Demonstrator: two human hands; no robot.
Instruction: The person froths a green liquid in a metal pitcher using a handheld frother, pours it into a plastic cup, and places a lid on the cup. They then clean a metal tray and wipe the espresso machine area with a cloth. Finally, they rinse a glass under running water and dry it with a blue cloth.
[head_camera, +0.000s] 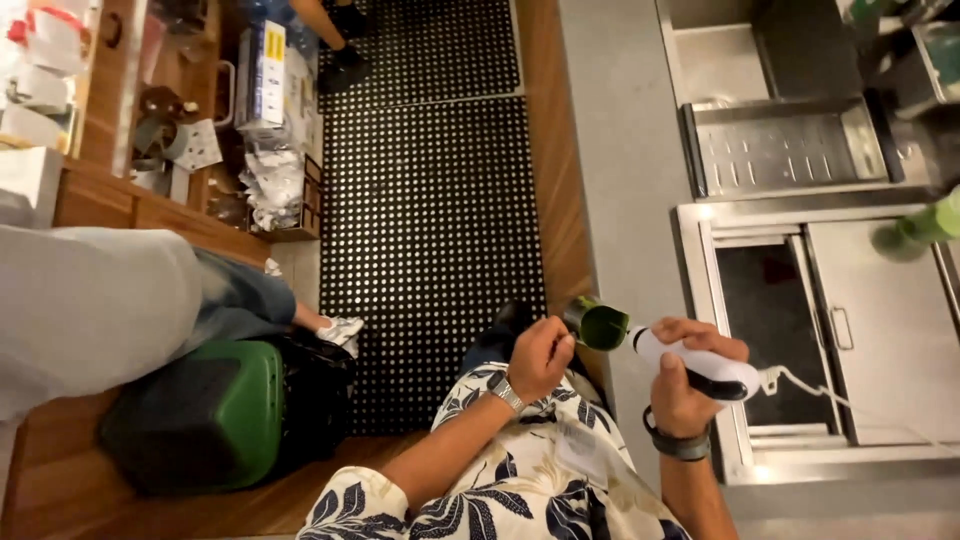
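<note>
My right hand (690, 375) grips a white handheld appliance (700, 362) with a black grip and a white cord trailing right. At the appliance's left end sits a dark green cup-shaped attachment (597, 324). My left hand (540, 355) wears a metal wristwatch, and its fingers pinch the near side of that green attachment. Both hands hover over the edge of the grey counter (620, 200), above a black perforated floor mat (430, 240). A dark band circles my right wrist.
A steel sink (720, 60) and ridged drain tray (785, 150) lie at the upper right, with a lidded steel well (885, 330) below and a green bottle (920, 228). Another person's grey-clad leg (110, 300) and a green bin (205, 410) are on the left; cluttered wooden shelves (150, 190) stand behind.
</note>
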